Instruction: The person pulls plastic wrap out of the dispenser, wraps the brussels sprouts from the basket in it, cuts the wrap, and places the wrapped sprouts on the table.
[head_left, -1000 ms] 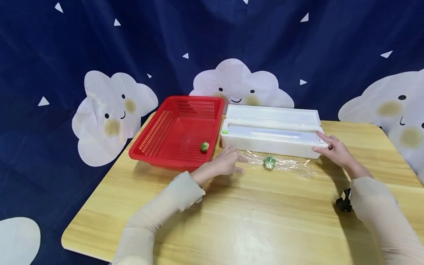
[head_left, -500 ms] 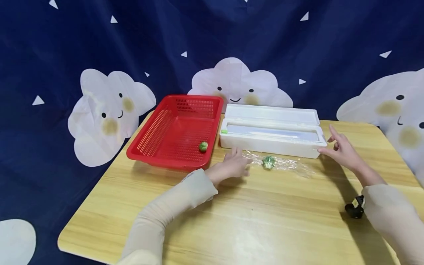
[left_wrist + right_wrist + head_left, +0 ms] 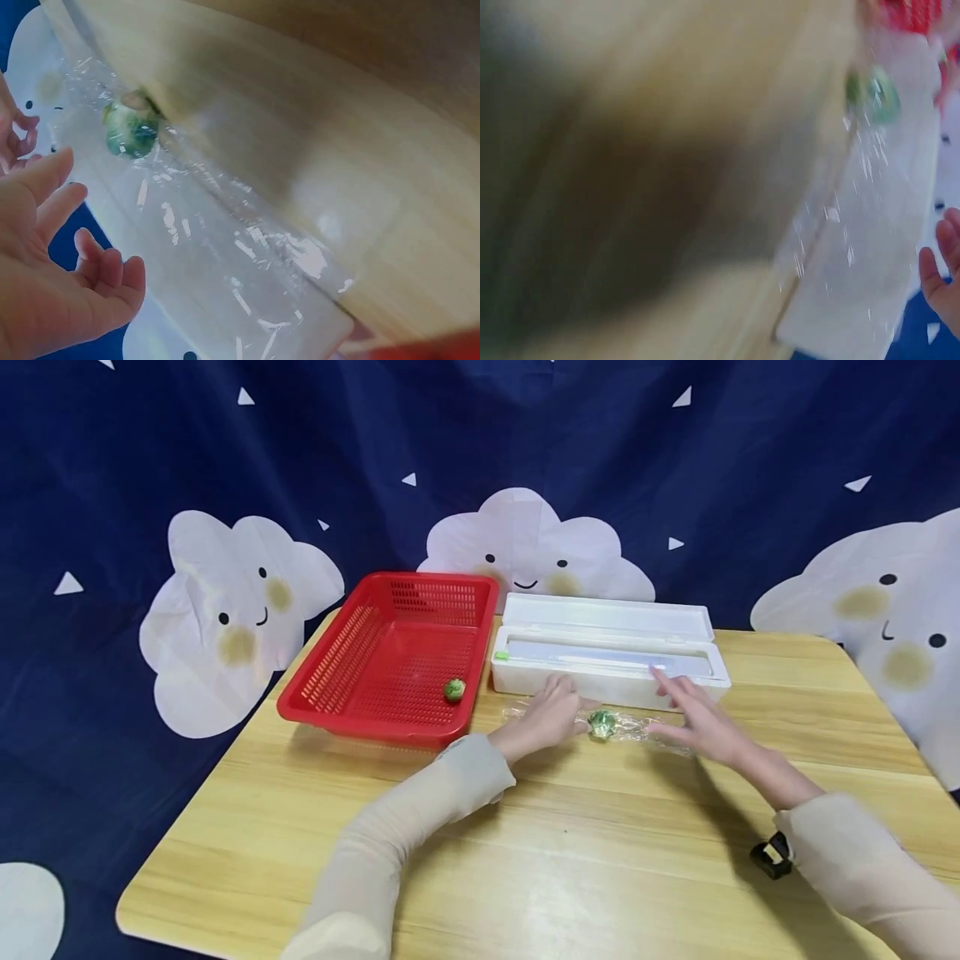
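Behind everything, a dark blue cloth backdrop (image 3: 480,435) fills the far side, printed with white smiling clouds and small white triangles. Before it spreads a pale wood-grain table (image 3: 480,860) with rounded corners and a bright glare at its near side. A red slotted basket (image 3: 416,647) sits at far left; just right of it, a long white box (image 3: 607,683) stands with its lid raised. Crinkled clear film (image 3: 633,727) lies along the box's near side. The left hand (image 3: 550,714) is over the film's left part, fingers parted, some bent; whether it touches cannot be told. The right hand (image 3: 701,722), thumb and forefinger wide apart, is near the right part. Between them, a green sprout (image 3: 602,725) shows within the film; another sprout (image 3: 453,690) lies in the basket.
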